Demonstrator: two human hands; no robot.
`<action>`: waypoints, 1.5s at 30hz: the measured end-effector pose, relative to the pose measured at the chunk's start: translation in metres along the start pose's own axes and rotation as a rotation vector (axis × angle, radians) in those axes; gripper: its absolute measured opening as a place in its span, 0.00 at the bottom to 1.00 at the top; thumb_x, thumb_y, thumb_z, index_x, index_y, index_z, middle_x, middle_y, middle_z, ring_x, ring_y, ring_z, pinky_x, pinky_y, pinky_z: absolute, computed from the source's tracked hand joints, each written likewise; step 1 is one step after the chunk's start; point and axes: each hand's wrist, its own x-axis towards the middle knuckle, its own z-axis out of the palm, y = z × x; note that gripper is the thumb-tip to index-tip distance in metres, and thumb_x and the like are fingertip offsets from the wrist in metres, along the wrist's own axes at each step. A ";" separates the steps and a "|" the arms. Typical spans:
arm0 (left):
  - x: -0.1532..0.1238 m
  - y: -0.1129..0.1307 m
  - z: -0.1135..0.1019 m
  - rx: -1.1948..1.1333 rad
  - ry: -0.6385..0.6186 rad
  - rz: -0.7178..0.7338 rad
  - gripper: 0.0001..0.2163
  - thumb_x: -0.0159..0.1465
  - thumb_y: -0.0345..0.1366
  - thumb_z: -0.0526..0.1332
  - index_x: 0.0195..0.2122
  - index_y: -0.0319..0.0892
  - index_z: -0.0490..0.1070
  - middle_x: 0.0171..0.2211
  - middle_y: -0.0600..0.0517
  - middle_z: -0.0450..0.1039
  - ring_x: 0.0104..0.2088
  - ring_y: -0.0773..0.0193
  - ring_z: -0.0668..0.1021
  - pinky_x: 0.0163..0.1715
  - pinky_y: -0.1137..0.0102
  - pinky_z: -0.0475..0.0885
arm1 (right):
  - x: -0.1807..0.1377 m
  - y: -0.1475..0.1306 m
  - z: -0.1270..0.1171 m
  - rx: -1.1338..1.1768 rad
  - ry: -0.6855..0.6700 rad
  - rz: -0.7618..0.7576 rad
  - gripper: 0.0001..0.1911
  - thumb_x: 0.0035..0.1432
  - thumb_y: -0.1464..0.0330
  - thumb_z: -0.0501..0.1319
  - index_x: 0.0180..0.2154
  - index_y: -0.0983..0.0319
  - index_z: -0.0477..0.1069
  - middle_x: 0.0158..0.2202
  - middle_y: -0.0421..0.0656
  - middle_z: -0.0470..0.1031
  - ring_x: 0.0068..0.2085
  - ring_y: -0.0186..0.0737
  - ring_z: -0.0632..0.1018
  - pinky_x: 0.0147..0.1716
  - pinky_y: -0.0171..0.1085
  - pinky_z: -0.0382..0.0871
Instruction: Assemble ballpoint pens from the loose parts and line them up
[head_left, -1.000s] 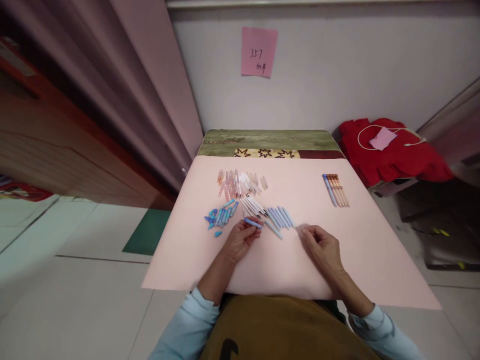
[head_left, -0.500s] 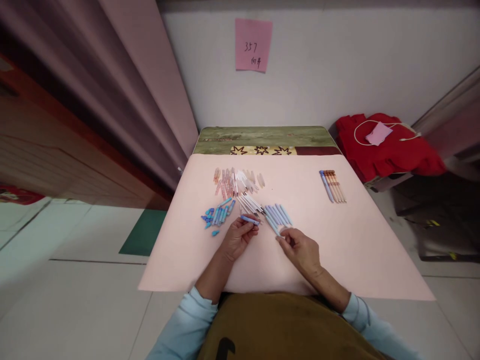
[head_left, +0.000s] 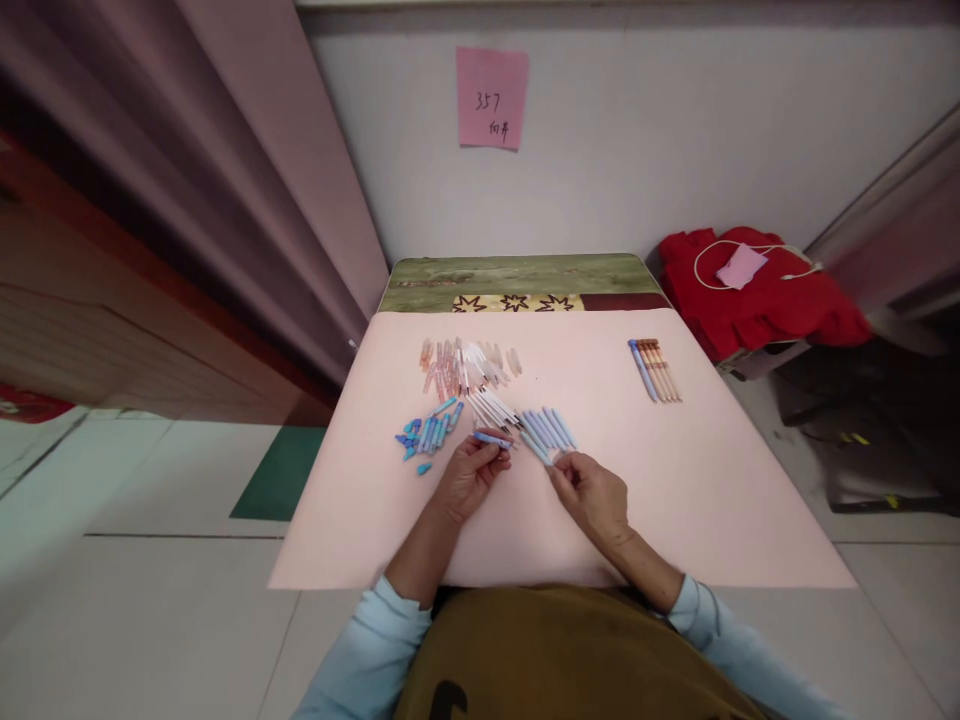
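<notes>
My left hand (head_left: 471,474) is closed around a blue pen part (head_left: 493,439), with a thin tip sticking out to its right. Between thumb and fingers, my right hand (head_left: 592,492) pinches the near end of a pale blue pen barrel (head_left: 535,447). Beside that barrel lies a row of lavender and light blue barrels (head_left: 551,428). White refills with dark tips (head_left: 493,408) are spread just beyond my left hand. To its left is a heap of blue grip sections (head_left: 437,432) with small blue caps (head_left: 410,440).
Clear and pinkish pen parts (head_left: 446,368) lie farther back on the pink-covered table (head_left: 720,500). Several assembled pens (head_left: 655,371), one blue and the others brown-topped, stand in a row at right. A red cloth (head_left: 757,310) bearing a white cable is beyond the table's right edge.
The view has shifted slightly, so everything sits a little farther left. A thin tip now shows at the right end of the part in my left hand. My right hand keeps its pinch.
</notes>
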 end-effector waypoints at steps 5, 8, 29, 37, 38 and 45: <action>-0.001 0.000 0.000 -0.012 0.007 -0.007 0.09 0.54 0.27 0.69 0.37 0.34 0.74 0.36 0.47 0.77 0.29 0.70 0.79 0.33 0.76 0.78 | 0.000 0.000 -0.007 0.070 -0.005 -0.011 0.17 0.58 0.53 0.56 0.29 0.58 0.72 0.23 0.37 0.73 0.25 0.34 0.73 0.25 0.32 0.57; -0.002 0.000 -0.001 -0.015 0.005 -0.003 0.10 0.54 0.27 0.69 0.37 0.35 0.73 0.36 0.47 0.77 0.29 0.70 0.79 0.32 0.76 0.78 | 0.006 0.000 -0.016 0.133 0.000 0.000 0.19 0.59 0.52 0.55 0.27 0.58 0.71 0.22 0.38 0.72 0.24 0.34 0.72 0.25 0.32 0.58; -0.008 0.001 0.000 -0.001 0.020 0.014 0.10 0.53 0.28 0.69 0.37 0.35 0.73 0.36 0.47 0.77 0.29 0.70 0.78 0.32 0.76 0.78 | 0.040 -0.015 -0.012 -0.141 -0.036 -0.018 0.13 0.59 0.58 0.57 0.31 0.58 0.73 0.28 0.40 0.77 0.26 0.35 0.72 0.25 0.34 0.51; -0.007 0.003 0.000 0.003 0.021 0.026 0.11 0.53 0.27 0.69 0.37 0.35 0.74 0.36 0.48 0.77 0.30 0.70 0.78 0.32 0.77 0.77 | 0.029 -0.007 -0.017 0.040 0.084 -0.015 0.14 0.58 0.57 0.56 0.29 0.58 0.72 0.24 0.38 0.74 0.25 0.34 0.71 0.26 0.32 0.56; -0.007 0.003 0.000 0.003 0.021 0.024 0.10 0.53 0.27 0.69 0.37 0.35 0.74 0.36 0.48 0.77 0.30 0.70 0.78 0.32 0.76 0.77 | 0.028 -0.005 -0.018 0.072 0.098 -0.007 0.15 0.59 0.57 0.56 0.28 0.59 0.72 0.23 0.38 0.73 0.25 0.34 0.71 0.26 0.32 0.56; -0.007 0.003 -0.001 -0.004 -0.005 0.036 0.09 0.56 0.29 0.68 0.38 0.35 0.74 0.37 0.47 0.77 0.30 0.70 0.78 0.31 0.77 0.77 | 0.028 0.016 -0.025 0.273 0.183 0.112 0.19 0.59 0.53 0.56 0.27 0.60 0.72 0.20 0.37 0.69 0.23 0.34 0.69 0.25 0.32 0.59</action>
